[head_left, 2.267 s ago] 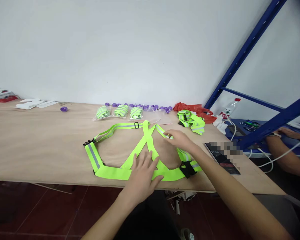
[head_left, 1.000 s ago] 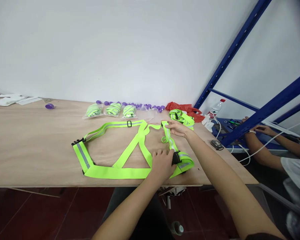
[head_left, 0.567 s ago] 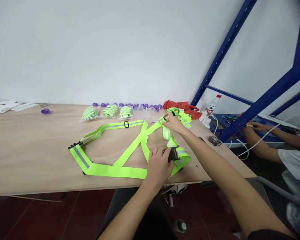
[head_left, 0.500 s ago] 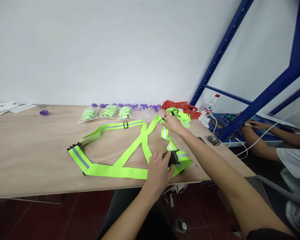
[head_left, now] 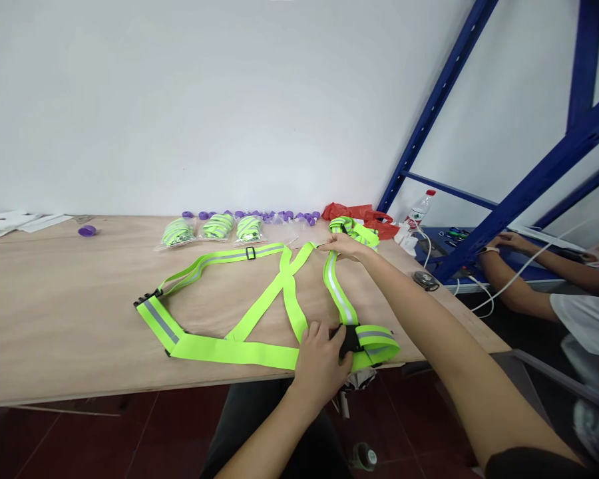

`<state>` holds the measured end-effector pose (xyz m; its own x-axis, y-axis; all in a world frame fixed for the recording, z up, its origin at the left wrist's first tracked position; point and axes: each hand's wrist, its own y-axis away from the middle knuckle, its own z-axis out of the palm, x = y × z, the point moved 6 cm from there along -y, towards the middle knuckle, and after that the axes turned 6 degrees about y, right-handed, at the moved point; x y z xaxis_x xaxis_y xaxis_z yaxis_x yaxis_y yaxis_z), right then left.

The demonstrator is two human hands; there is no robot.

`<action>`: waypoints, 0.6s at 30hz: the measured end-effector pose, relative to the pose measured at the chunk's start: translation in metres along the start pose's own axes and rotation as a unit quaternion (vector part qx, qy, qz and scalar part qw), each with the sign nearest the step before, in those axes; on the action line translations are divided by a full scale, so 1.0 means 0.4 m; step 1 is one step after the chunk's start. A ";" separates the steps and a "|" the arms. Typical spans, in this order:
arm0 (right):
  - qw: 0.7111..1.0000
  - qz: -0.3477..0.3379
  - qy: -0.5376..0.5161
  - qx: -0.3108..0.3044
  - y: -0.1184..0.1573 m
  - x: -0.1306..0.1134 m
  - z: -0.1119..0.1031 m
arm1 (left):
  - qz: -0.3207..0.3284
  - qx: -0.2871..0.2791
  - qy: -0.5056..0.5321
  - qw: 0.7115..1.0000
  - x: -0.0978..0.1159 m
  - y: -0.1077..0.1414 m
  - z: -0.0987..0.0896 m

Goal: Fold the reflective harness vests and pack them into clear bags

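"Head view: fingers?"

"Right hand [head_left: 347,247] pinches the upper strap [head_left: 307,253]; left hand [head_left: 319,366] grasps the black buckle [head_left: 350,340]."

"Harness [head_left: 239,350]?"

"On the table [head_left: 80,319], extending leftward from both hands' fingers; spread open, unbagged."

"Progress?"

"Three bagged bundles [head_left: 217,226] lie beyond the left fingers; one loose bundle [head_left: 364,234], unbagged, just behind the right fingers."

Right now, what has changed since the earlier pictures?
The left hand moved right, from the middle of the band onto the black buckle. The right hand shifted to the far end of the strap and grips it; the strap's curls have straightened. The bags stayed put.
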<state>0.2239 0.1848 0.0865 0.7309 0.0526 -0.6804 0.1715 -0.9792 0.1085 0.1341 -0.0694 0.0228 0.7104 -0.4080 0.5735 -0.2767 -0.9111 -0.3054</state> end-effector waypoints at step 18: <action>0.997 -0.026 -0.036 0.056 -0.002 0.012 0.004 | 0.019 0.014 -0.029 0.999 0.033 0.043 -0.005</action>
<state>0.2263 0.1857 0.0820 0.6724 0.0935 -0.7342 0.1293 -0.9916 -0.0079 0.1374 -0.0905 0.0266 0.7361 -0.4381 0.5160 -0.2872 -0.8924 -0.3481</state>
